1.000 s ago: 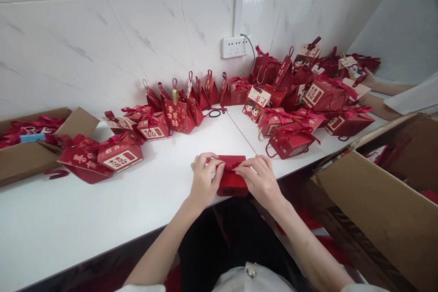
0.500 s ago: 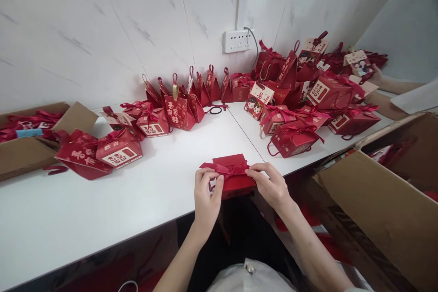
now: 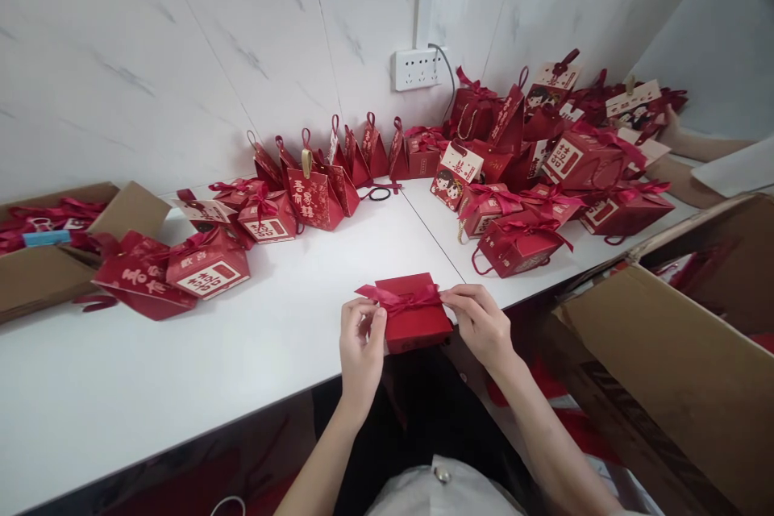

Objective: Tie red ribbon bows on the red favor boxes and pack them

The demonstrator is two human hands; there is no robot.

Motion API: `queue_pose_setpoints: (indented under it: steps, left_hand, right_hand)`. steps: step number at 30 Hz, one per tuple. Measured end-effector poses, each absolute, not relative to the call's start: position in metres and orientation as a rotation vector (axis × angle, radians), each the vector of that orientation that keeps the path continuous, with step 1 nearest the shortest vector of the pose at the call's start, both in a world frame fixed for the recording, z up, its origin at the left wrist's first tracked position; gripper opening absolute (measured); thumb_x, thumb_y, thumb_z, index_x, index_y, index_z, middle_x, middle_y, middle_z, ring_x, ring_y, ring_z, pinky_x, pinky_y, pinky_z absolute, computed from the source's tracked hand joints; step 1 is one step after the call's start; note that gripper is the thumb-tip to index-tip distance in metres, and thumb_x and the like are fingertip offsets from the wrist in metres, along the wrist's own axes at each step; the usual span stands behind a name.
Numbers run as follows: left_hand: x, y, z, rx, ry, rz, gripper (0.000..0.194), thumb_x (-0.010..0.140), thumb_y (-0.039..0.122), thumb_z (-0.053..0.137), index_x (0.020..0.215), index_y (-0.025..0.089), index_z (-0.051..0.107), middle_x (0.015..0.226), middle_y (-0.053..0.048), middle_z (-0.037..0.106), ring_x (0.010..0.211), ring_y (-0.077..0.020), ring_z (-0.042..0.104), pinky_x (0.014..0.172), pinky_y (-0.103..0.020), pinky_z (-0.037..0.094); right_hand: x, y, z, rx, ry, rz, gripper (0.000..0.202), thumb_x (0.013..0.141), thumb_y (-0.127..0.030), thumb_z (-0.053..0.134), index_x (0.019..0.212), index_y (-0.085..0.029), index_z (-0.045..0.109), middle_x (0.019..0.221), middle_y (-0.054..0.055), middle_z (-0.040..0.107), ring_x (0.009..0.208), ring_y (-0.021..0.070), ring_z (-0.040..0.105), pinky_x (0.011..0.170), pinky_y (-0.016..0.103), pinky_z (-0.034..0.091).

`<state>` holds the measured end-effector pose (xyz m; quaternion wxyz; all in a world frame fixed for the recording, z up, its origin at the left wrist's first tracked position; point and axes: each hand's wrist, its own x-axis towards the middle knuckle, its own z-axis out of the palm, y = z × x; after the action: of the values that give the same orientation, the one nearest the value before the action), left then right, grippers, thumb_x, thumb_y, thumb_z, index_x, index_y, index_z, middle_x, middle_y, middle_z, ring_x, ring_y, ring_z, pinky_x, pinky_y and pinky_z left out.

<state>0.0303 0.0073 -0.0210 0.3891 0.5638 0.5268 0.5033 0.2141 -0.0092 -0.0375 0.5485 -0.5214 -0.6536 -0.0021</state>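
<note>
A red gift box (image 3: pixel 417 328) rests at the front edge of the white table, close to my body. Across its top runs a dark pink ribbon (image 3: pixel 406 300), knotted near the middle. My left hand (image 3: pixel 363 343) is at the box's left side, its thumb and fingers pinching the ribbon's left part. On the other side my right hand (image 3: pixel 480 322) pinches the ribbon's right end between thumb and fingertips. The fingertips partly hide both ends of the ribbon.
Several red gift boxes stand on the table (image 3: pixel 272 355), grouped at left (image 3: pixel 209 266), along the wall (image 3: pixel 314 197) and at right (image 3: pixel 520 246). Cardboard boxes flank me at left (image 3: pixel 36 282) and right (image 3: pixel 671 371). Another person's hand (image 3: pixel 671 129) holds a box at far right.
My hands have drawn slightly apart, pulling the ribbon more taut across the box, and more of the box's top shows. At far right, the other person's box has tilted.
</note>
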Motion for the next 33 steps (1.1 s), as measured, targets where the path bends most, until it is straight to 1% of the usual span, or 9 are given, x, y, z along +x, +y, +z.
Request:
queue_pose_setpoints:
  steps: [2, 3, 7, 10, 13, 19, 22, 25, 33]
  left_hand:
    - [0.03, 0.007, -0.021, 1.429, 1.325, 1.281, 0.02, 0.085, 0.037, 0.051, 0.074, 0.02, 0.052, 0.091, -0.004, 0.05, 0.086, -0.0159, 0.054, 0.073, -0.026, 0.049]
    - [0.03, 0.007, -0.021, 1.428, 1.319, 1.277, 0.019, 0.084, 0.037, 0.052, 0.073, 0.021, 0.051, 0.089, -0.004, 0.049, 0.084, -0.0157, 0.054, 0.072, -0.026, 0.049]
    - [0.031, 0.008, -0.018, 1.427, 1.338, 1.211, 0.021, 0.082, 0.037, 0.051, 0.069, 0.021, 0.047, 0.078, -0.001, 0.045, 0.07, -0.0135, 0.049, 0.063, -0.024, 0.045]
    - [0.031, 0.009, -0.015, 1.413, 1.348, 1.148, 0.025, 0.083, 0.039, 0.049, 0.067, 0.021, 0.045, 0.071, 0.001, 0.043, 0.064, -0.0125, 0.044, 0.061, -0.024, 0.042]
    - [0.031, 0.01, -0.014, 1.35, 1.294, 1.101, 0.029, 0.085, 0.041, 0.049, 0.066, 0.02, 0.044, 0.065, 0.003, 0.04, 0.061, -0.0116, 0.04, 0.058, -0.023, 0.038]
    - [0.029, 0.013, -0.016, 1.208, 1.168, 1.099, 0.035, 0.085, 0.041, 0.051, 0.061, 0.019, 0.039, 0.059, 0.004, 0.032, 0.055, -0.0099, 0.032, 0.052, -0.021, 0.032]
    - [0.029, 0.014, -0.017, 1.168, 1.143, 1.107, 0.034, 0.084, 0.042, 0.051, 0.061, 0.019, 0.04, 0.06, 0.004, 0.035, 0.056, -0.0099, 0.033, 0.054, -0.021, 0.033]
    - [0.03, 0.014, -0.019, 1.12, 1.13, 1.121, 0.034, 0.083, 0.043, 0.052, 0.062, 0.018, 0.042, 0.062, 0.004, 0.038, 0.059, -0.0099, 0.034, 0.056, -0.021, 0.033]
    - [0.03, 0.015, -0.034, 1.005, 1.023, 1.186, 0.035, 0.082, 0.043, 0.057, 0.063, 0.018, 0.043, 0.064, 0.004, 0.039, 0.062, -0.0099, 0.034, 0.06, -0.02, 0.033]
  right_hand:
    - [0.214, -0.012, -0.031, -1.263, -1.502, 0.085, 0.014, 0.087, -0.022, 0.051, 0.087, -0.023, 0.065, 0.086, 0.006, 0.064, 0.078, 0.0178, 0.064, 0.064, 0.029, 0.057]
    - [0.214, -0.014, -0.027, -1.317, -1.462, 0.166, 0.015, 0.088, -0.027, 0.05, 0.085, -0.022, 0.063, 0.084, 0.007, 0.063, 0.076, 0.0181, 0.063, 0.06, 0.028, 0.056]
    - [0.209, -0.018, -0.013, -1.634, -1.337, 0.615, 0.044, 0.092, -0.049, 0.033, 0.064, -0.02, 0.051, 0.059, 0.001, 0.052, 0.052, 0.015, 0.053, 0.046, 0.025, 0.045]
    - [0.202, -0.016, -0.007, -1.735, -1.33, 0.757, 0.051, 0.09, -0.057, 0.031, 0.055, -0.021, 0.039, 0.051, -0.001, 0.042, 0.047, 0.013, 0.043, 0.044, 0.025, 0.034]
    - [0.198, -0.012, -0.003, -1.741, -1.307, 0.786, 0.05, 0.087, -0.058, 0.037, 0.053, -0.021, 0.034, 0.049, -0.003, 0.036, 0.048, 0.0124, 0.038, 0.045, 0.025, 0.029]
    - [0.199, -0.008, -0.004, -1.587, -1.177, 1.031, 0.045, 0.082, -0.055, 0.048, 0.056, -0.021, 0.036, 0.046, -0.007, 0.034, 0.04, 0.0086, 0.032, 0.041, 0.023, 0.024]
    - [0.199, -0.007, -0.009, -1.431, -1.055, 1.17, 0.042, 0.081, -0.055, 0.051, 0.061, -0.021, 0.04, 0.047, -0.008, 0.037, 0.036, 0.0067, 0.031, 0.038, 0.021, 0.023]
    - [0.197, -0.005, -0.018, -1.288, -0.926, 1.241, 0.04, 0.081, -0.055, 0.054, 0.063, -0.021, 0.041, 0.048, -0.009, 0.035, 0.036, 0.0058, 0.029, 0.036, 0.019, 0.022]
    - [0.193, -0.003, -0.029, -1.14, -0.675, 1.336, 0.04, 0.074, -0.055, 0.063, 0.068, -0.021, 0.042, 0.054, -0.009, 0.034, 0.04, 0.0047, 0.025, 0.035, 0.017, 0.016]
